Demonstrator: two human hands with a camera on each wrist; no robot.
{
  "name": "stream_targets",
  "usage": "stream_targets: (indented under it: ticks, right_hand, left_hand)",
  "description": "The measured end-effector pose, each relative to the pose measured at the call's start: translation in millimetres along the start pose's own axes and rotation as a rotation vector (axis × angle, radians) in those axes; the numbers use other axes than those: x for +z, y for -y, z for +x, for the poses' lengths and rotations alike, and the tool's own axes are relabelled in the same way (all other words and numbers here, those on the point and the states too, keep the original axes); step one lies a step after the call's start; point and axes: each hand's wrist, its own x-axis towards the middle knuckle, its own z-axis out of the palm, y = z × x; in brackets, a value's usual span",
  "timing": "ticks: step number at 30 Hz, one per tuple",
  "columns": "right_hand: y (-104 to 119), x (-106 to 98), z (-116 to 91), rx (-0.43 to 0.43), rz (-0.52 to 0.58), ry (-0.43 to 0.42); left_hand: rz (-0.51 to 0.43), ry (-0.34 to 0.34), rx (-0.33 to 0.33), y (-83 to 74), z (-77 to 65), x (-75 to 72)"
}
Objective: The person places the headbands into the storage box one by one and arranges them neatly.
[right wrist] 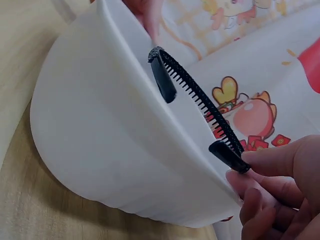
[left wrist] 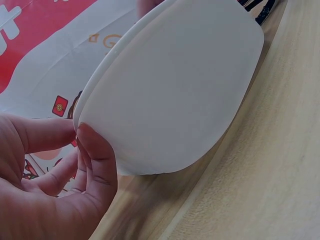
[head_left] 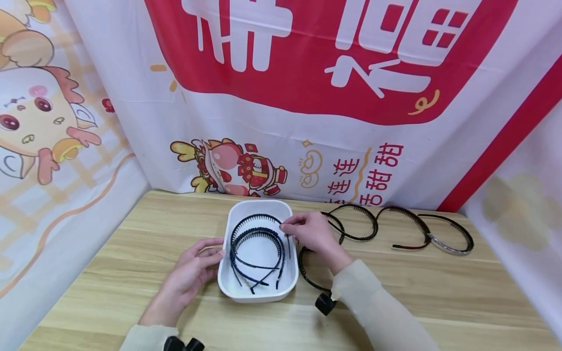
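Observation:
A white tub [head_left: 256,298] stands on the table with several black toothed headbands [head_left: 256,229] inside. At its left side, my left hand [head_left: 193,270] pinches the rim between thumb and finger, and the left wrist view shows the tub's outer wall [left wrist: 175,85] close up. My right hand [head_left: 316,236] is over the tub's right rim. In the right wrist view its thumb and finger pinch one end of a black toothed headband [right wrist: 200,102], which rises above the rim. The overlapping bands make it hard to tell how many lie inside.
To the right of the tub lie more headbands: a black ring-shaped one [head_left: 361,238], a dark brown one [head_left: 410,214], and one with a shiny silvery part [head_left: 452,249]. Another dark band [head_left: 309,280] is partly hidden by my right forearm. A printed cloth [head_left: 281,105] hangs behind the wooden table [head_left: 145,234].

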Motion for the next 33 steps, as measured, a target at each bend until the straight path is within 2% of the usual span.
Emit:
stream_targets:
  ticks: [5, 12, 23, 28, 33]
  right_hand:
    - [5.4, 4.1, 3.6, -0.027, -0.137, 0.008]
    - [9.3, 6.6, 6.9, -0.080, -0.212, 0.041]
    - [19.9, 9.2, 9.2, -0.092, -0.375, 0.073]
    - [22.6, 9.3, 10.3, -0.084, -0.404, 0.065]
    - [22.3, 13.8, 9.5, -0.131, -0.502, 0.045]
  left_hand:
    - [-0.007, 0.005, 0.006, 0.6, -0.6, 0.4]
    - [-0.018, 0.002, 0.009, -0.4, -1.1, 1.7]
    - [-0.021, -0.003, 0.009, -2.4, -0.8, 2.6]
    - [-0.023, 0.008, 0.015, -2.3, 0.2, 2.4]
    - [-0.016, 0.010, 0.012, -0.9, -1.1, 1.7]
